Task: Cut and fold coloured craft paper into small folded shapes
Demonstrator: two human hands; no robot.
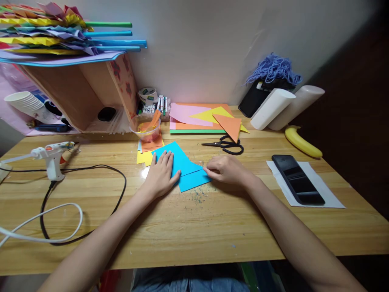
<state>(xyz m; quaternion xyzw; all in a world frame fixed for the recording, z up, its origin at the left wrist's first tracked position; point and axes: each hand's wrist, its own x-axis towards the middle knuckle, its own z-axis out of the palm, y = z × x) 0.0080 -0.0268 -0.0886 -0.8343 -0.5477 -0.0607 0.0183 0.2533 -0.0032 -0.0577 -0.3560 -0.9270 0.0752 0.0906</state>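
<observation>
A sheet of bright blue paper [194, 181], partly folded over on itself, lies in the middle of the wooden table. My left hand [161, 172] rests flat on its left part with the fingers spread. At the paper's right corner, my right hand [223, 168] pinches the edge between thumb and fingers; the very tip of that corner is hidden. Black-handled scissors [226, 144] lie just beyond my right hand. Orange and yellow paper pieces [148, 150] stick out past my left fingertips, under a clear plastic bowl [146, 129] of paper scraps.
A stack of coloured paper [197, 130] lies at the back. On the left are a glue gun [54, 160], its cords and a box shelf [121, 81]. A phone [298, 178] on white paper, a banana [302, 142] and white rolls [272, 109] are on the right.
</observation>
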